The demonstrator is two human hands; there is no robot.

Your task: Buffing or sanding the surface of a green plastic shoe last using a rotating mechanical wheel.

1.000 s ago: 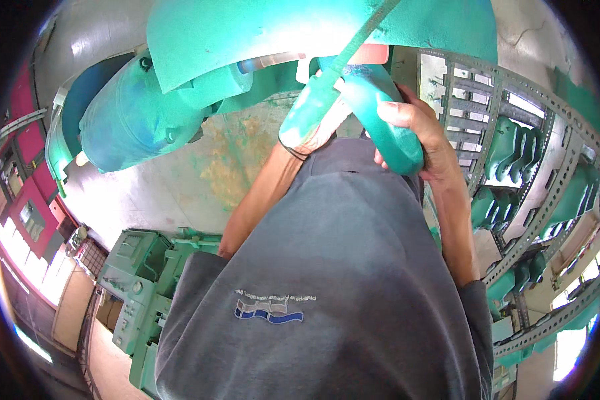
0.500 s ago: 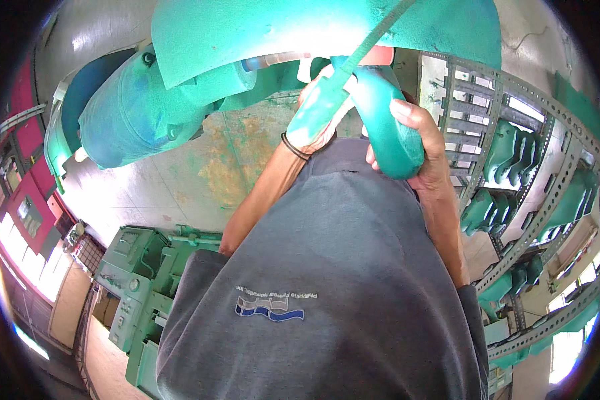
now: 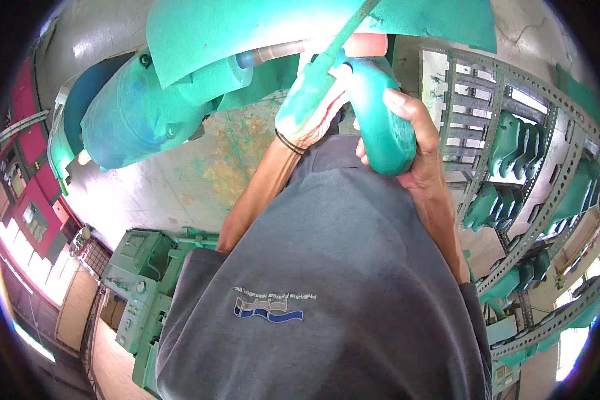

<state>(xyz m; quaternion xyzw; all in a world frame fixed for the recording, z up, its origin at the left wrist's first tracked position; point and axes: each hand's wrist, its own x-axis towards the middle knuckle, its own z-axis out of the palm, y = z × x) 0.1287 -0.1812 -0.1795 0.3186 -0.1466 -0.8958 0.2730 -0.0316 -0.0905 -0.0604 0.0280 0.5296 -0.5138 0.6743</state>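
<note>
Both my hands are at a smooth green curved moulded piece in front of my chest. My right hand wraps round its rounded near end, thumb over the top edge. Coated in green dust, my left hand is at the far end, its fingers partly hidden; it appears closed on the piece. A narrow dusty green rod-like strip runs from over my left hand to the top edge; what it is I cannot make out. Just beyond the piece lies a pinkish-red drum on a shaft; contact between them is hidden.
A dusty green hood overhangs the drum. Left of it sits a large blue-green motor housing. Perforated metal racks with several green curved parts stand on the right. A green machine is at lower left.
Both hands and the green curved piece have shifted slightly left. The rod-like strip's upper end has also moved left, and more of the pinkish-red drum shows beneath the hood.
</note>
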